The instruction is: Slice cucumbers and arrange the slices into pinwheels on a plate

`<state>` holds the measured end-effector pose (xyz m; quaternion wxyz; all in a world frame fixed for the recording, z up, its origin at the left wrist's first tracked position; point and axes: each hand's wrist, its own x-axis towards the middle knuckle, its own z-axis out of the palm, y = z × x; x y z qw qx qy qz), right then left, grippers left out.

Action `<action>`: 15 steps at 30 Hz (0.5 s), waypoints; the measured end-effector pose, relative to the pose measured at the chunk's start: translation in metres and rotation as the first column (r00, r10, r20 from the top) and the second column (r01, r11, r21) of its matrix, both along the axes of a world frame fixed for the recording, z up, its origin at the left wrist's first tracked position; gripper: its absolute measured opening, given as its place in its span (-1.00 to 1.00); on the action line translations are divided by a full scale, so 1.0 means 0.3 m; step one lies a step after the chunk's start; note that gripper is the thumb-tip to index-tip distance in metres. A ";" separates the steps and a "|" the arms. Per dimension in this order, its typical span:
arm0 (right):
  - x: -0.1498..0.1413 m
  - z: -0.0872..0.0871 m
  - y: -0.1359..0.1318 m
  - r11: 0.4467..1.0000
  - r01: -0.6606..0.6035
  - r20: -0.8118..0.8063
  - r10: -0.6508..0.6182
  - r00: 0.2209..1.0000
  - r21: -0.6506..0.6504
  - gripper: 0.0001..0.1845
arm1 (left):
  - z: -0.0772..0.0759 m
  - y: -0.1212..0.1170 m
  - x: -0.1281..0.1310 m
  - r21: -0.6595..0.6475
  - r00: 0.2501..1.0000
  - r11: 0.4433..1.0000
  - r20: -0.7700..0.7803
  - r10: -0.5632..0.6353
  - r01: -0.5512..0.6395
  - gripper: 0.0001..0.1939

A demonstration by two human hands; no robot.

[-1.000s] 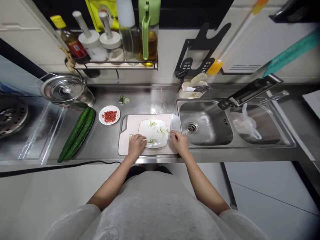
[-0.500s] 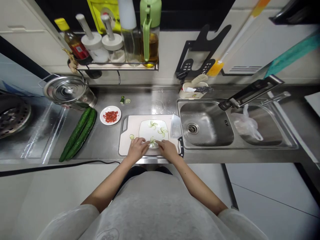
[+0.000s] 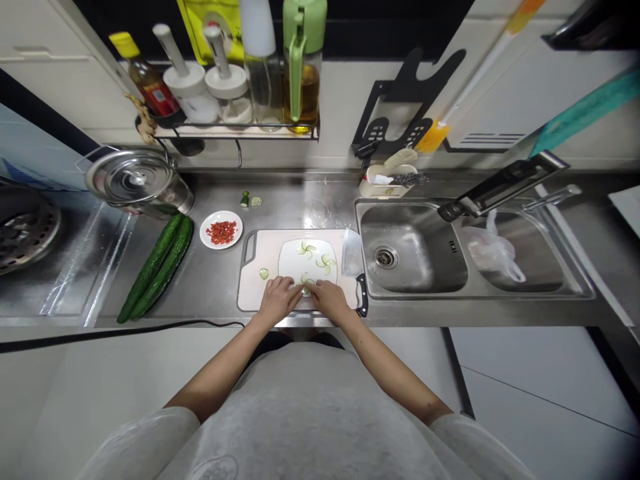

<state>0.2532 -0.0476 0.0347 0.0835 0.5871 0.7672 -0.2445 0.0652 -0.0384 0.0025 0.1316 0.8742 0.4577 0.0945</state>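
Observation:
A white plate (image 3: 290,261) lies on the pale cutting board (image 3: 260,248). Two pinwheels of thin cucumber slices, an upper one (image 3: 306,249) and a right one (image 3: 326,264), rest on it. At the plate's near edge is a third cucumber pinwheel (image 3: 307,279), partly covered by fingers. My left hand (image 3: 278,297) reaches it from the left, thumb and forefinger closed at the slices. From the right, my right hand (image 3: 329,298) pinches at the same slices, its fingertips close to the left ones. A loose cucumber piece (image 3: 264,273) lies left of the plate. A knife (image 3: 353,245) rests at the board's right edge.
Two whole cucumbers (image 3: 163,270) lie at left, near a small plate of chopped red pieces (image 3: 239,233). Behind them stands a lidded steel pot (image 3: 145,183). The double sink (image 3: 415,293) is at right; a bottle rack (image 3: 240,132) hangs above.
Both hands have shifted slightly, and their fingertips have come closer together over the near pinwheel, covering more of it. The plate and other things lie as before.

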 end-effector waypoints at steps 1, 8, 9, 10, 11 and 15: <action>0.000 -0.002 0.000 1.000 -0.001 -0.002 0.001 1.000 0.005 -0.56 | -0.001 0.000 0.000 -0.003 1.000 1.000 0.002 0.002 -0.002 -0.65; 0.004 -0.009 0.000 0.997 0.056 -0.071 -0.052 0.996 0.061 -0.57 | -0.002 0.001 0.003 0.009 0.999 1.000 0.037 0.019 -0.020 -0.66; 0.010 -0.009 0.003 0.993 0.088 -0.098 -0.080 0.992 0.075 -0.57 | 0.000 0.001 0.005 0.006 0.999 1.000 0.047 0.027 -0.027 -0.66; 0.019 -0.008 0.006 0.987 0.128 -0.129 -0.116 0.985 0.096 -0.57 | 0.002 0.001 0.008 0.001 0.998 0.999 0.059 0.038 -0.038 -0.66; 0.032 -0.008 0.010 0.977 0.176 -0.164 -0.155 0.974 0.123 -0.57 | 0.005 0.002 0.010 -0.004 0.996 0.999 0.073 0.051 -0.051 -0.66; 0.122 -0.007 0.026 0.873 0.404 -0.348 -0.302 0.887 0.273 -0.60 | 0.018 0.020 -0.004 -0.026 0.976 0.988 0.151 0.155 -0.153 -0.66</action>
